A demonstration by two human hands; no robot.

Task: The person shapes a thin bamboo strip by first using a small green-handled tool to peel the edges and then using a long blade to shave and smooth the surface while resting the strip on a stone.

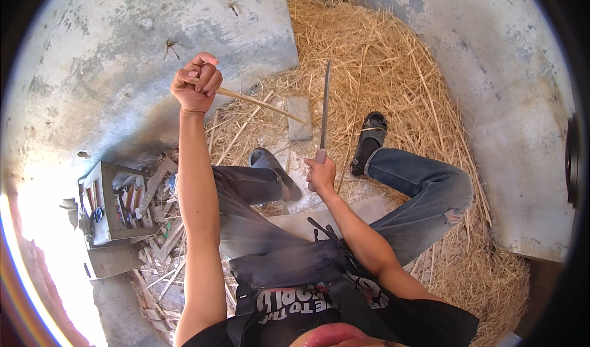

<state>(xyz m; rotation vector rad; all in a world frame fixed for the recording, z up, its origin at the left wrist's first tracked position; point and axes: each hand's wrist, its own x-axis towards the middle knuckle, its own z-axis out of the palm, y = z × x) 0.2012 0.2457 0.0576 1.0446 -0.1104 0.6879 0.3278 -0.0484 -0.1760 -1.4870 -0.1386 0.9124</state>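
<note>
My left hand (198, 84) is raised at the upper left, its fingers wrapped round one end of a thin, pale wooden stick (255, 101). The stick slants down to the right, and its tip lies over or just beside a grey rectangular block (299, 124) on the ground. Between my feet, my right hand (322, 173) is closed round the light handle of a long knife (325, 101). Its narrow, dark blade points away from me, to the right of the block and apart from the stick.
Loose straw (424, 110) covers the ground ahead and to the right. Grey walls (141, 52) stand on both sides. At the left, a worn wooden box (110, 202) holds several slim items, with wood scraps (165, 236) beside it. My shoes (371, 132) flank the work spot.
</note>
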